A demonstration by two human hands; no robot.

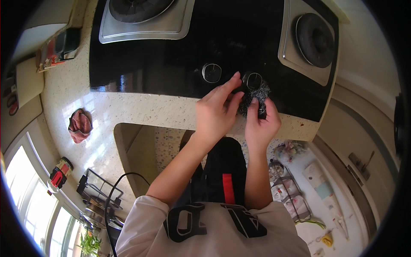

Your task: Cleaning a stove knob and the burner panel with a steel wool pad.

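A wad of steel wool, or similar metallic scouring mesh, is pinched in the fingers of my right hand, against the right control knob of a black glass gas cooktop. My left hand is beside that knob, its fingers apart and pointing towards it. Nothing shows between the left fingers; whether they touch the knob or the mesh is unclear. The left control knob stands untouched, just beyond my left hand. Dark mesh also spreads between the two hands near the cooktop's front edge.
Two burners, left and right, sit on metal plates. A reddish-brown cloth lies on the speckled counter. A black wire rack is at lower left, beside a dark cable. A counter opening lies left of my legs.
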